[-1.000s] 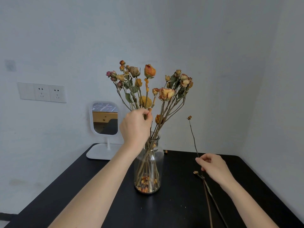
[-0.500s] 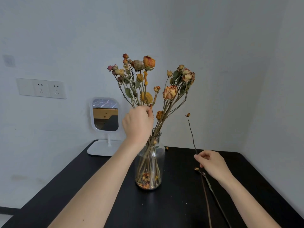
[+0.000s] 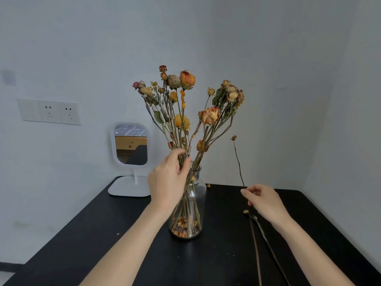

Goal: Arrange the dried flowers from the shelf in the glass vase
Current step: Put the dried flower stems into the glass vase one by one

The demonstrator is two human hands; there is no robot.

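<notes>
Left hand (image 3: 168,180) pinches the flowers (image 3: 210,115) just above the vase (image 3: 198,203). Right hand (image 3: 265,202) pinches a thin stem (image 3: 238,162), upright.

Free room on the near left table (image 3: 103,234)
Far left blocked by mirror (image 3: 132,144), right by long stems (image 3: 255,244); vase (image 3: 195,193) mouth crowded with spreading flowers (image 3: 210,115).

Our clear glass vase (image 3: 198,193) stands on the black table (image 3: 103,244): white stand mirror (image 3: 132,144) at ten o'clock, long brown stems (image 3: 255,244) at four.
</notes>
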